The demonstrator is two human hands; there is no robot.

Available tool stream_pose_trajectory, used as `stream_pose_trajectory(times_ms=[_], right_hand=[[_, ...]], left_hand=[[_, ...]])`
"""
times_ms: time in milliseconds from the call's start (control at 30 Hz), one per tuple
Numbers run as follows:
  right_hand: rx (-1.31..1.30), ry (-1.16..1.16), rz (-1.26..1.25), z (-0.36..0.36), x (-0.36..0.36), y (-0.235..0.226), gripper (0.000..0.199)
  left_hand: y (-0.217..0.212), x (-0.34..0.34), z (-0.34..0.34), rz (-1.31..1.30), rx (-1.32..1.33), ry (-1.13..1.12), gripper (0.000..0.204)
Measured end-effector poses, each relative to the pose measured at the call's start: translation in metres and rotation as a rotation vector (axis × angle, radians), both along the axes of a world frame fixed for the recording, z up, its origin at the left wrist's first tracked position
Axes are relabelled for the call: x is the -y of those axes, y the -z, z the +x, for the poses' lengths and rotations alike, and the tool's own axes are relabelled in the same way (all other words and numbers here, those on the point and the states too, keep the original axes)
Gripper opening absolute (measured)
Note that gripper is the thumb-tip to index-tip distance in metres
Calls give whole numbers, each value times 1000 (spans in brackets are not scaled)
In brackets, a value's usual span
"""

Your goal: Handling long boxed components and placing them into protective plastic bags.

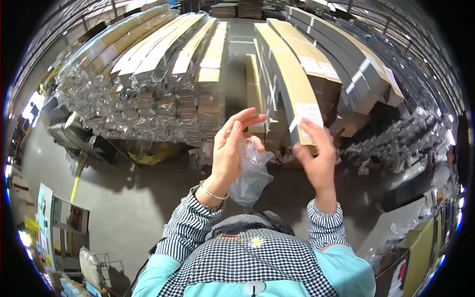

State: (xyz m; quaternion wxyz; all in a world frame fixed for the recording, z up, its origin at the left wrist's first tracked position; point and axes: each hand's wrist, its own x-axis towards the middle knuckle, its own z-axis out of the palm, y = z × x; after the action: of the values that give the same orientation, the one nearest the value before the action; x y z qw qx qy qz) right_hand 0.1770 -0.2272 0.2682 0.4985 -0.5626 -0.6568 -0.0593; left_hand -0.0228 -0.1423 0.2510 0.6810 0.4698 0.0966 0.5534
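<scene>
My left hand (230, 148) is raised in the middle, its thumb and upper fingers stretched out. Its lower fingers curl around a crumpled clear plastic bag (251, 180), which hangs beneath them. To the right, my right hand (319, 156) reaches over the near end of a long strip-shaped cardboard bundle (284, 69). Its slightly blurred fingers are apart, with the tips against a white paper label (308, 112) on top of that end. Whether the fingertips press on the label or only brush it, I cannot tell.
Plastic-wrapped stacks of long cardboard strips (138, 106) fill the far left. Dark grey strapped bundles (354, 64) lie at the far right. A grey metal frame (69, 218) stands on the concrete floor (128, 203) at left. Boxes and loose plastic wrap line the right side.
</scene>
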Motion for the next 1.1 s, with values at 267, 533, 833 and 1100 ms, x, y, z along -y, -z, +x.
stream_pose_trajectory(times_ms=[267,533,833,1100], right_hand=[[-519,-277,-68,-27,32,41,17],[-654,-244,86,6,56,33,14],[-1314,-1147,-114,34,38,48,31],[-932,-635,-190,81,38,39,26]], left_hand=[[11,38,18,276,-335,-164,29],[16,41,31,150,-244,-74,8],[54,44,83,162,-262,79,12],[45,28,98,152,-126,-134,5]])
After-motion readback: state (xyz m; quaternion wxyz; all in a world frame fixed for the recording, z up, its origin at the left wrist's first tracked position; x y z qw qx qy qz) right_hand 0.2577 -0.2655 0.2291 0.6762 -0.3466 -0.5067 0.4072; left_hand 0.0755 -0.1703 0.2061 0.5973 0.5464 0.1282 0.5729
